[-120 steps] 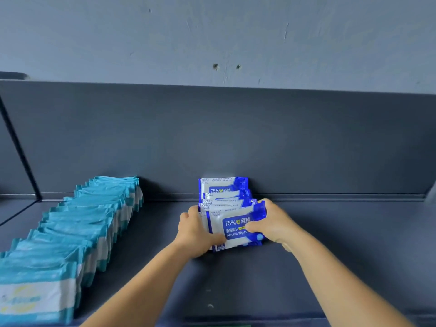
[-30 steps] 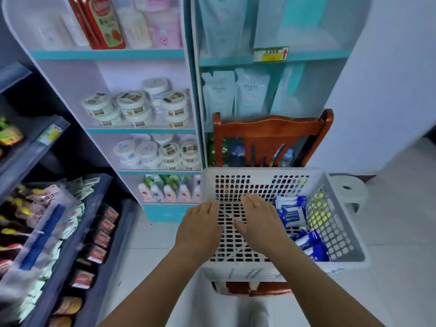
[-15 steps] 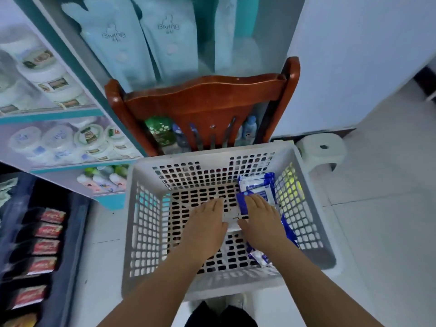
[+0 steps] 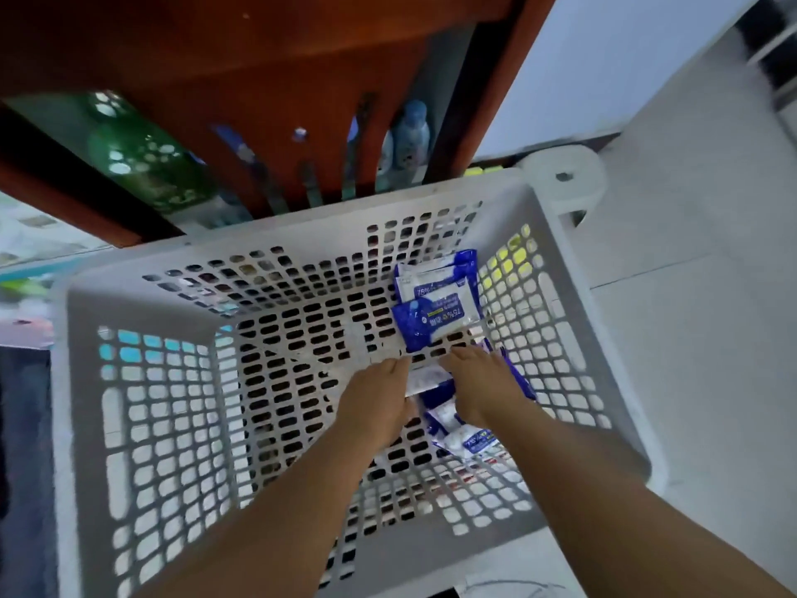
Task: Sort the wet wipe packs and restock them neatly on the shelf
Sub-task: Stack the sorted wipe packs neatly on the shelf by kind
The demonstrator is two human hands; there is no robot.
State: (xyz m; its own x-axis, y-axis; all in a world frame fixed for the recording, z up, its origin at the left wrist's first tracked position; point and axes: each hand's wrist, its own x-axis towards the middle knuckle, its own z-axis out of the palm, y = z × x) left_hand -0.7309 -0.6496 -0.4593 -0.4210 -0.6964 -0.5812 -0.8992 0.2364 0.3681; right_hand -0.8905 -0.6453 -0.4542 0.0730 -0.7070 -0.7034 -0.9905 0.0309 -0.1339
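Closer over white perforated basket (image 4: 142, 425) than half a second ago; both hands lower, reaching its floor. Behind basket: red-brown wooden chair back (image 4: 267, 66); white stool (image 4: 565, 183) at far right corner. Blue-and-white wet wipe packs (image 4: 437, 304) along basket's right side, two overlapped at far end, more under and near the hands. Left hand (image 4: 377, 407) and right hand (image 4: 483, 386) side by side, fingers extended, on a pack between them; grip: cannot tell.

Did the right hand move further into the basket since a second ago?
Yes. The right hand went deeper and toward the basket's right wall, now down among the blue wipe packs.
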